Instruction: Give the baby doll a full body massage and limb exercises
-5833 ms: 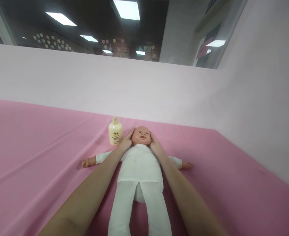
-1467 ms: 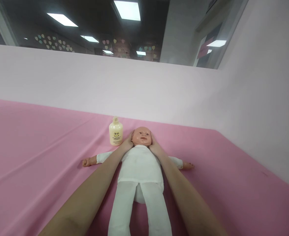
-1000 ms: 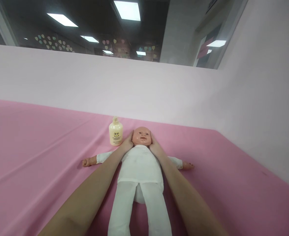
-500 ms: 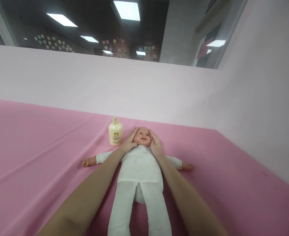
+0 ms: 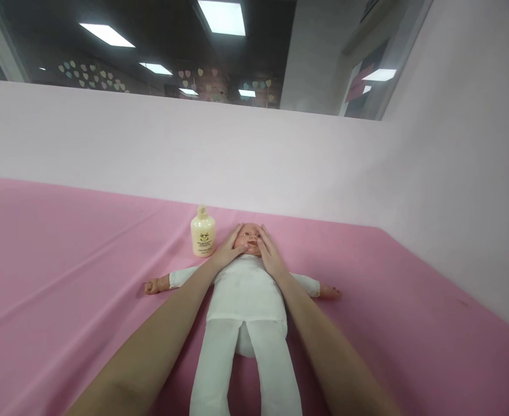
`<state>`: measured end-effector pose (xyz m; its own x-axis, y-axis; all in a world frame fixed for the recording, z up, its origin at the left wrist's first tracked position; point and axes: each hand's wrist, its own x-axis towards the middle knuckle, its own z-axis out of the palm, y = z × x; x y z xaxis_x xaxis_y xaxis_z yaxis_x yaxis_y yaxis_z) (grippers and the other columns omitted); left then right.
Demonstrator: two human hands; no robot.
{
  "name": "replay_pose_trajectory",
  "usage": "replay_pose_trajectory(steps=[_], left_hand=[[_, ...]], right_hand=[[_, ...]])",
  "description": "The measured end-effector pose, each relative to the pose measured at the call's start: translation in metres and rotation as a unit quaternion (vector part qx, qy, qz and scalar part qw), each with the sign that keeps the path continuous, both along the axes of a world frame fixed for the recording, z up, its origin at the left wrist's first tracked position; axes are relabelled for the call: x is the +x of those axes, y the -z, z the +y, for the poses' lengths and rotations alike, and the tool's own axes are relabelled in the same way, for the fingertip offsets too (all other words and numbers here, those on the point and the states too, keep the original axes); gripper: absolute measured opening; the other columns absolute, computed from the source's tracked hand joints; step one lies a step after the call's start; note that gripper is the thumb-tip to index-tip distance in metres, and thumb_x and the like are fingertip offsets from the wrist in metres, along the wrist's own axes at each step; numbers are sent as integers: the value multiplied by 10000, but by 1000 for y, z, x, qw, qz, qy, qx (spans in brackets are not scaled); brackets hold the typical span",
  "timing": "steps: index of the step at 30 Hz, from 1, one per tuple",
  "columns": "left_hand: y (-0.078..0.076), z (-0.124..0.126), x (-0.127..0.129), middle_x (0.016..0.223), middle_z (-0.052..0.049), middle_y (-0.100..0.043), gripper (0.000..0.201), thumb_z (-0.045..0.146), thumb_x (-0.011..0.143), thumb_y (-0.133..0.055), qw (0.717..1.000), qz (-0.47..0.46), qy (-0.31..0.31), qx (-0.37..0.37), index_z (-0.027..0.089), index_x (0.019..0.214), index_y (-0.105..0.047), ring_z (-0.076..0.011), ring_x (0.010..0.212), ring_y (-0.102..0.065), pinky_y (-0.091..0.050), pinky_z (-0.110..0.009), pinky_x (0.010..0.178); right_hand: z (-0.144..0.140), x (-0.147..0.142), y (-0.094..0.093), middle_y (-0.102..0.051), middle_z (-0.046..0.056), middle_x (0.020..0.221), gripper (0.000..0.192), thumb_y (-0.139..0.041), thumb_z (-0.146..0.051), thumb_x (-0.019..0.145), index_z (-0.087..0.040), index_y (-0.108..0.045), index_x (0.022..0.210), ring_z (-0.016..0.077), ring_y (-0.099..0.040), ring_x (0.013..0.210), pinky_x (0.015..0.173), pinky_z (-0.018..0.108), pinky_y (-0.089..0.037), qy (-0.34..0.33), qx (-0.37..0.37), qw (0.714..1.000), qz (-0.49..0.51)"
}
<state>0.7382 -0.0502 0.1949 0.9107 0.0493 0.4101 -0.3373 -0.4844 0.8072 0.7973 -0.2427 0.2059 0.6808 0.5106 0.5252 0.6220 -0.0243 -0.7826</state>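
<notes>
A: State your grip.

B: Your left hand [image 5: 227, 252] and right hand [image 5: 270, 255] lie flat and unclenched on the doll's [image 5: 245, 289] face, grasping nothing, one on each cheek.

A: Orientation?

B: The doll lies face up on the pink sheet [image 5: 63, 277], long axis running straight away from you, head far. Both hands are equally near.

A: Writing?

B: The bottle [image 5: 203, 232] stands just left of the head; its label is too small to read.

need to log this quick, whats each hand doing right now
left hand: open, flat on the doll's face
right hand: open, flat on the doll's face
</notes>
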Motion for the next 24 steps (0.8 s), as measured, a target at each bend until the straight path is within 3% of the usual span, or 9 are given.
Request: replay_pose_trajectory(steps=[4,9,16,24], left_hand=[[0,-6,0,1663,-38,-208,792,567,900,-544,999,-24,-31,-3,275,1569,-237,-244,1532,-204,-189,-415,1262],[-2,-10,-3,1620,-81,-311,691,430,929,-521,996,-69,-61,0,228,1548,-289,-239,1502,-285,-222,-430,1253],[-4,-8,0,1624,-51,-308,570,276,904,-471,987,-142,-39,57,246,1473,-464,-250,1521,-230,-184,-467,1259],[3,-6,4,1636,-62,-278,647,336,925,-490,993,-110,-42,18,242,1547,-337,-245,1519,-236,-169,-456,1263]], right_hand=[[1,2,1,-192,-33,1659,759,-398,-675,934,-288,-251,1571,161,-152,1546,1279,371,-118,-8,-9,998,70],[2,4,3,-185,15,1661,937,-472,-717,876,-246,-106,1599,200,-213,1533,1271,403,-157,9,-51,986,160],[4,0,3,-207,0,1654,928,-525,-696,861,-263,-152,1593,207,-181,1542,1272,412,-157,3,-39,992,120],[-1,-4,-7,-227,-33,1651,615,-372,-609,976,-325,-376,1521,187,-154,1547,1277,406,-130,1,-56,996,-64]])
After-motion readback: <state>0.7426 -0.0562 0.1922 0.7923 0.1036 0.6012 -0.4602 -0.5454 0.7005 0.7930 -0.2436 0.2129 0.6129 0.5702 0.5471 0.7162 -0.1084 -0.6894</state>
